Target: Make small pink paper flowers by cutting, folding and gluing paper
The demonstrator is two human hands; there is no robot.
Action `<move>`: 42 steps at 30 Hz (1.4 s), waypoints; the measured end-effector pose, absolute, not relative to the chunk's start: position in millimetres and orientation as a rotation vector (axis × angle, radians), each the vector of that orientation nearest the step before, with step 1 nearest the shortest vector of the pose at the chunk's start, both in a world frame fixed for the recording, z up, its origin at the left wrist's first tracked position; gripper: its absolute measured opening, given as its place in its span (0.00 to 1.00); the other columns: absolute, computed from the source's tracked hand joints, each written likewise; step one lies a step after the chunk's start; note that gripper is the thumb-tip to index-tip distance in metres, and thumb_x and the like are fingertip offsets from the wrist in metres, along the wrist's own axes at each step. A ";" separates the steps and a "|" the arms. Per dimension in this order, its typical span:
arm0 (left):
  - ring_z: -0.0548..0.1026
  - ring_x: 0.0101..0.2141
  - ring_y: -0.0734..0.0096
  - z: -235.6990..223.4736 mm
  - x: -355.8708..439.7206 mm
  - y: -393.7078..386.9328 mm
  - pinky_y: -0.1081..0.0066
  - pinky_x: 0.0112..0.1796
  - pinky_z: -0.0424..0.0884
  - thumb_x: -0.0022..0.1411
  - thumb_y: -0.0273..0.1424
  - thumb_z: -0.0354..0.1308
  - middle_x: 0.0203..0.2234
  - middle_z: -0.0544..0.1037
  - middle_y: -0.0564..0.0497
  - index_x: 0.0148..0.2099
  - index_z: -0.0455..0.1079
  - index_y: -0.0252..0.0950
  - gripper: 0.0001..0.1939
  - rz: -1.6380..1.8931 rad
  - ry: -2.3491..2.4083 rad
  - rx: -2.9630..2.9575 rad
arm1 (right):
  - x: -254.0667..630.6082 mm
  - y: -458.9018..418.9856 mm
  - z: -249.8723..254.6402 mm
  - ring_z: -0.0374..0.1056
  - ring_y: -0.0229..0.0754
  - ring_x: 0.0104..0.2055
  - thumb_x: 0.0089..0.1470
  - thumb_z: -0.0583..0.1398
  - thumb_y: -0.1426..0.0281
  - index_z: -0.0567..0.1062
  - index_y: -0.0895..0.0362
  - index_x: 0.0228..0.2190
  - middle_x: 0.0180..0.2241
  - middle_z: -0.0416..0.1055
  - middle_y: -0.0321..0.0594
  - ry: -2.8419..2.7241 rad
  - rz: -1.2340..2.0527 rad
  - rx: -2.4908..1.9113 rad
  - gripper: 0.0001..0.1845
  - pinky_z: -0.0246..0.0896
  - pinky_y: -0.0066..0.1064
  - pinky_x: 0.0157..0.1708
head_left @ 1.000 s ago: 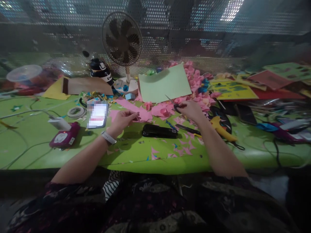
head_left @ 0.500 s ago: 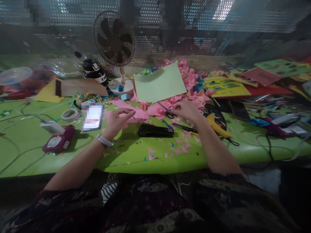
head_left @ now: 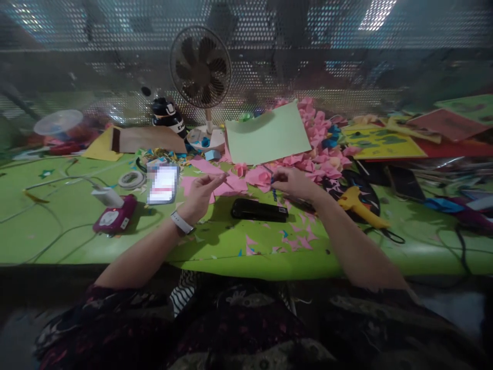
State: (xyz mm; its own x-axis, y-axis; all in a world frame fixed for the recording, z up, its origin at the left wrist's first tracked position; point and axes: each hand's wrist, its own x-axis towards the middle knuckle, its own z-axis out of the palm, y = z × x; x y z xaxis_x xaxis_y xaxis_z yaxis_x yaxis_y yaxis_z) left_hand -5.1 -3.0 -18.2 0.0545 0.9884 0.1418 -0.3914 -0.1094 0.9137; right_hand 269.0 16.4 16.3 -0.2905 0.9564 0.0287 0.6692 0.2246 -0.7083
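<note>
My left hand (head_left: pixel 200 194), with a white band on its wrist, pinches a small, thin piece of pink paper (head_left: pixel 228 185) over pink sheets on the green table. On the other side, my right hand (head_left: pixel 295 183) is closed round dark scissors (head_left: pixel 267 168), mostly hidden by the fingers. Below those fingers is a small blue strand (head_left: pixel 275 195). Between and in front of the hands lies a black stapler (head_left: pixel 259 210). Pink folded paper pieces (head_left: pixel 318 128) are heaped behind the right hand, beside a pale green sheet (head_left: pixel 267 134).
To the left lie a lit phone (head_left: pixel 163 185), a tape roll (head_left: pixel 131 179) and a purple power adapter (head_left: pixel 115 216) with cables. A fan (head_left: pixel 201 67) and a black bottle (head_left: pixel 168 117) stand behind. A yellow glue gun (head_left: pixel 364 208) lies right; pink scraps (head_left: pixel 306 239) litter the front.
The view has swung a little left, so the table things sit further right. Against them, my right hand has moved left and slightly nearer me with the scissors. My left hand keeps its pinch.
</note>
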 end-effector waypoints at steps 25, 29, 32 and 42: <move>0.76 0.38 0.72 -8.3 13.4 -20.9 0.68 0.49 0.64 0.44 0.36 0.75 0.28 0.80 0.52 0.24 0.73 0.35 0.15 1.385 0.663 0.741 | 178.2 -29.5 8.5 0.70 0.39 0.28 0.58 0.58 0.70 0.77 0.57 0.36 0.33 0.79 0.41 -2.049 0.181 -0.952 0.08 0.65 0.30 0.32; 0.75 0.37 0.72 -9.5 14.6 -21.3 0.69 0.47 0.64 0.43 0.36 0.76 0.29 0.80 0.52 0.26 0.75 0.35 0.14 1.367 0.690 0.726 | 179.6 -32.0 8.4 0.70 0.39 0.27 0.55 0.60 0.71 0.77 0.58 0.40 0.31 0.77 0.40 -2.030 0.233 -0.975 0.11 0.65 0.29 0.32; 0.75 0.37 0.72 -10.1 15.9 -21.5 0.68 0.48 0.64 0.44 0.35 0.75 0.28 0.79 0.52 0.23 0.72 0.35 0.15 1.379 0.674 0.710 | 179.9 -35.4 7.9 0.69 0.38 0.26 0.52 0.61 0.72 0.76 0.60 0.45 0.28 0.75 0.38 -2.028 0.328 -1.019 0.17 0.65 0.28 0.30; 0.75 0.36 0.74 -13.1 15.8 -20.9 0.68 0.48 0.64 0.46 0.33 0.74 0.30 0.80 0.52 0.28 0.76 0.35 0.11 1.361 0.640 0.689 | 178.9 -34.0 3.0 0.76 0.42 0.34 0.55 0.60 0.69 0.78 0.57 0.47 0.36 0.80 0.43 -2.034 0.296 -1.075 0.17 0.70 0.32 0.38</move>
